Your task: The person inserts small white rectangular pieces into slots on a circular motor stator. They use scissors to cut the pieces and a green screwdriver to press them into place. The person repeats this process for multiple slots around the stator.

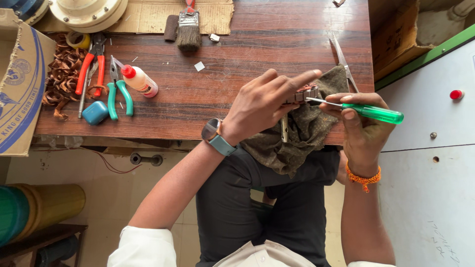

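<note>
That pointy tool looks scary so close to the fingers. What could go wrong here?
The screwdriver in the right hand could slip off the small round metal part and poke the left hand holding it. The part sits on a cloth hanging over the table edge, so it might slide off.

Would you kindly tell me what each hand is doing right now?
Left hand: closed on the small round metal part, index finger extended over it.
Right hand: closed on the green-handled screwdriver, tip at the part.
</note>
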### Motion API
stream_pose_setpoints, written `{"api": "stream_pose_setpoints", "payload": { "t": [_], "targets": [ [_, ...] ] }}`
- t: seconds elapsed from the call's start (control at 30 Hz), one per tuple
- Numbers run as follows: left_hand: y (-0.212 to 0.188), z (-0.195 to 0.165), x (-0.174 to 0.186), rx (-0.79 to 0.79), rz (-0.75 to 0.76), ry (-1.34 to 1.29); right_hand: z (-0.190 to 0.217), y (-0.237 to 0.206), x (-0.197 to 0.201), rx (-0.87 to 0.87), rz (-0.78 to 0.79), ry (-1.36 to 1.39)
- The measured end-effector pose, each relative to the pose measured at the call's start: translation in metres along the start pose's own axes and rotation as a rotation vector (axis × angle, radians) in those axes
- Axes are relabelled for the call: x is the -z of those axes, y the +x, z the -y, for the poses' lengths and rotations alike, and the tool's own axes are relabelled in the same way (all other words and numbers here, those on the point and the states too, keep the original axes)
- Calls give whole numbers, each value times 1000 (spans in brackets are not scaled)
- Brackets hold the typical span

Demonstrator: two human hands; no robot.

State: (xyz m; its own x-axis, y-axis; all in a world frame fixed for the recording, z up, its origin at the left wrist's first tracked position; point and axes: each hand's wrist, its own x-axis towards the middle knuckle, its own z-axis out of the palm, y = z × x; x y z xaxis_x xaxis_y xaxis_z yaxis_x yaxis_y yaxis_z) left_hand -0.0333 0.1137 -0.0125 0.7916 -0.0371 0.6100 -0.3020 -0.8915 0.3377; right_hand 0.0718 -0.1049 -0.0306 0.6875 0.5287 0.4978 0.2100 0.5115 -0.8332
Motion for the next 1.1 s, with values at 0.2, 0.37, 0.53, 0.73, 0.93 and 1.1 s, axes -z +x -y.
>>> {"api": "stream_pose_setpoints", "payload": {
  "t": [0.2,0.37,0.53,0.73,0.93,1.1],
  "targets": [
    [-8,10,3,77,-19,-271,1,-5,5,-12,18,-25],
    [-10,6,3,112,15,-257,-1,-3,3,-16,54,-22],
    [-9,3,0,108,18,-147,1,1,-2,-17,90,-54],
    [-7,-1,0,129,3,-155,9,3,-8,35,120,-300],
    [-5,-7,0,78,-4,-21,11,-9,-29,74,32,-440],
    [-4,-13,-3,86,-15,3,12,-20,-40,139,-28,-575]
  ]
}}
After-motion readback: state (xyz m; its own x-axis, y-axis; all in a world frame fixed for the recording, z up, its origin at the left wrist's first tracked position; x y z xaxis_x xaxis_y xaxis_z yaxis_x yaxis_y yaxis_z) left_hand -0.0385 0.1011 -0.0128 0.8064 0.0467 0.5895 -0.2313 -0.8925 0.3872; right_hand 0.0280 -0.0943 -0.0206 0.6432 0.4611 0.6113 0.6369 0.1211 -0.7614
